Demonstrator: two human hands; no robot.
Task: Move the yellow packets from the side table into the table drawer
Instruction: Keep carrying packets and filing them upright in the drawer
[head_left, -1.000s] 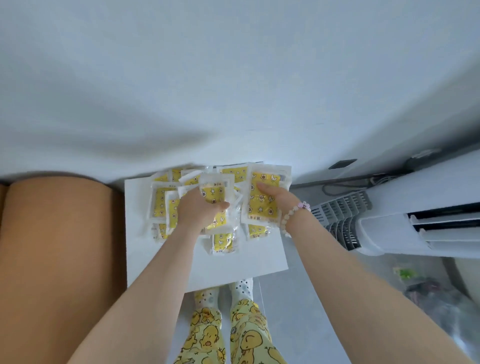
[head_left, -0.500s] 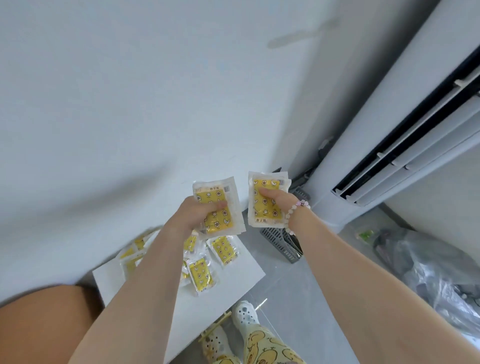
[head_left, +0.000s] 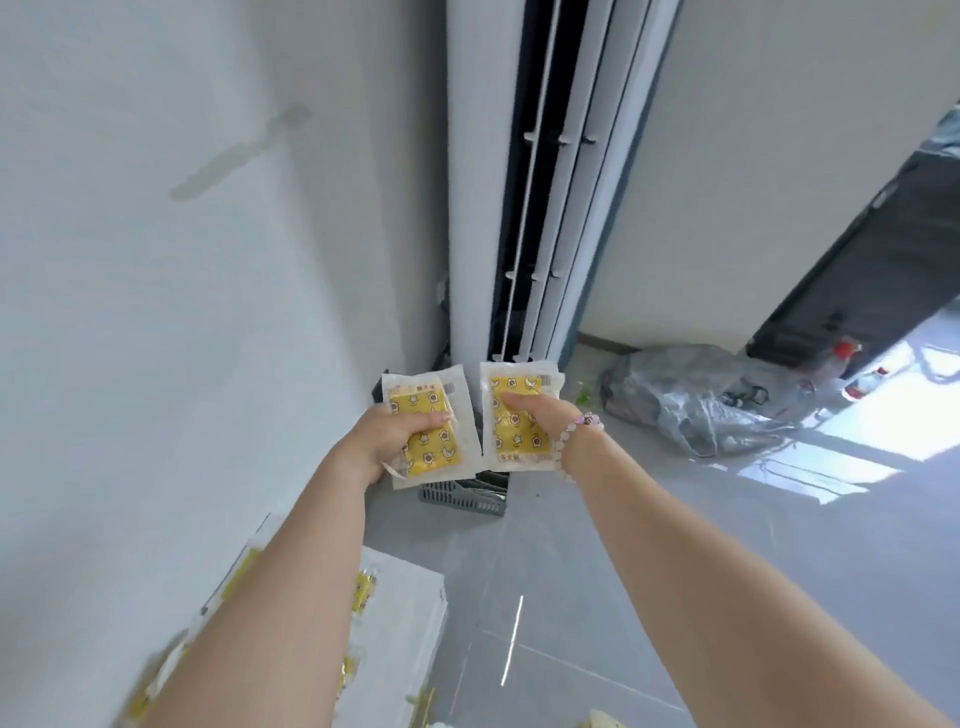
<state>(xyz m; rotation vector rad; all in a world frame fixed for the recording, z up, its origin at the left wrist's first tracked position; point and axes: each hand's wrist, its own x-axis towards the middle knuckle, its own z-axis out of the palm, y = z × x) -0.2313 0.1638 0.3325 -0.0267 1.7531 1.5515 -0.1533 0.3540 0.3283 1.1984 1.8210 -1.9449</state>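
White wall left, tall white air conditioner (head_left: 524, 171) in the corner, grey tile floor (head_left: 597, 597), crumpled plastic bag (head_left: 691, 400) right. Both arms out, hands side by side in mid-air. Left hand (head_left: 387, 441) grips a yellow packet (head_left: 431, 431), thumb across its front. Right hand (head_left: 535, 415) pinches a second yellow packet (head_left: 517, 415); bead bracelet (head_left: 571, 431) on wrist. More packets (head_left: 363, 592) on the white side table (head_left: 410, 613), bottom left, below the left forearm.

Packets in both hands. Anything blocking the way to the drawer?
Cannot tell: no drawer is in view. The left hand grips the left packets and the right hand the right packets, both held in the air. Ahead are the air conditioner and a grey bag on the floor.
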